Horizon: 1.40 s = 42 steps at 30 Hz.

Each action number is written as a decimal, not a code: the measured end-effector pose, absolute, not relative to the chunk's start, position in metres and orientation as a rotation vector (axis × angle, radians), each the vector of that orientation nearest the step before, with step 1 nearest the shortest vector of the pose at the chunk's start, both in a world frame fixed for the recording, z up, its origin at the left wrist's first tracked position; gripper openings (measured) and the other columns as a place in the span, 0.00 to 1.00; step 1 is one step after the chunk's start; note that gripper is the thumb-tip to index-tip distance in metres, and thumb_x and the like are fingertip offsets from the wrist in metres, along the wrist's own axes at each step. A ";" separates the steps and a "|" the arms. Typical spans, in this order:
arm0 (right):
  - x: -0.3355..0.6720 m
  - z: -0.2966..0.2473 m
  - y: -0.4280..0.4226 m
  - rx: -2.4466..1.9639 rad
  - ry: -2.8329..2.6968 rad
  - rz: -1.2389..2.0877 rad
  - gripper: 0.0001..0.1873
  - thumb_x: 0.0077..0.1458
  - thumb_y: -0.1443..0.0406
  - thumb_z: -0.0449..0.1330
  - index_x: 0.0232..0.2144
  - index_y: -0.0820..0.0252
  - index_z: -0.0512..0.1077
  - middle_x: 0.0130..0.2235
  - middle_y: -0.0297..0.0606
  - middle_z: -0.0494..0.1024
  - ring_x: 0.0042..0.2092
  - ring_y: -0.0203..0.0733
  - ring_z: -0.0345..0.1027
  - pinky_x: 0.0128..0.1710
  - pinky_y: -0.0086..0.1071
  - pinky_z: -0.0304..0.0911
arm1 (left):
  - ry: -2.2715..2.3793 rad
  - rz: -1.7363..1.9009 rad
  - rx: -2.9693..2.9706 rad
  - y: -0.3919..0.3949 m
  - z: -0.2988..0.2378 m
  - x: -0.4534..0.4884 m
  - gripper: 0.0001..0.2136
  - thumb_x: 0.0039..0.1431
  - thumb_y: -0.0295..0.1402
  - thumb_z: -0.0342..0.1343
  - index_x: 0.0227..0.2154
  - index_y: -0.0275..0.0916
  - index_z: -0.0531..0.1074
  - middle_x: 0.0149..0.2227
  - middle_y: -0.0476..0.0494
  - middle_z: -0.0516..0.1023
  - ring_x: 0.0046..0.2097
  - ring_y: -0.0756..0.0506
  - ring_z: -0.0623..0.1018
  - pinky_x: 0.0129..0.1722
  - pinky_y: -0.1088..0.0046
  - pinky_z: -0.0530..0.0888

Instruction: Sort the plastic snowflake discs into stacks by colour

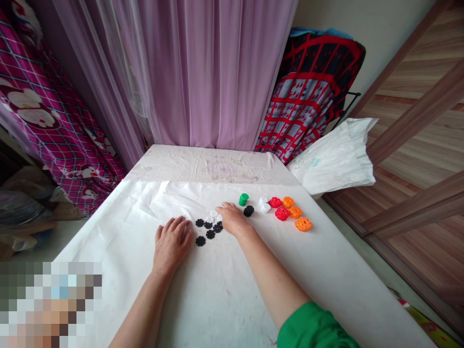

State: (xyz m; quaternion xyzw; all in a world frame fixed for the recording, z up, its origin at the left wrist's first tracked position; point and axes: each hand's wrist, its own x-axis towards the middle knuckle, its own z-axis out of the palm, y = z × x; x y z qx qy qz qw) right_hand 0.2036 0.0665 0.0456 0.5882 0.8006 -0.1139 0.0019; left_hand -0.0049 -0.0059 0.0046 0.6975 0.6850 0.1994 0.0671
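Note:
Loose black notched plastic discs (210,234), like snowflake building discs, lie flat on the white-covered table, with a few white discs (213,216) behind them. My left hand (173,241) rests palm down just left of the black discs, fingers stretched out and holding nothing. At the white discs is my right hand (230,217), its fingertips closed on one at the pile's right edge; the fingers partly hide it. Just right of this hand stand a black stack (248,210) and a green stack (243,199) of discs.
Farther right sit white discs (264,205), red clusters (282,213) and orange clusters (303,224). A white bag (337,157) hangs at the table's right edge. Purple curtains (203,72) and a red patterned cloth (300,92) are behind; wooden doors (416,130) stand right.

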 end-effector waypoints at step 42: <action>0.280 0.044 -0.008 2.341 2.565 -0.577 0.11 0.53 0.65 0.61 0.41 0.52 0.77 0.44 0.34 0.77 0.41 0.38 0.71 0.44 0.31 0.62 | 1.886 0.654 2.277 -0.003 -0.002 -0.004 0.20 0.65 0.44 0.46 0.53 0.46 0.73 0.61 0.42 0.72 0.64 0.38 0.67 0.65 0.49 0.59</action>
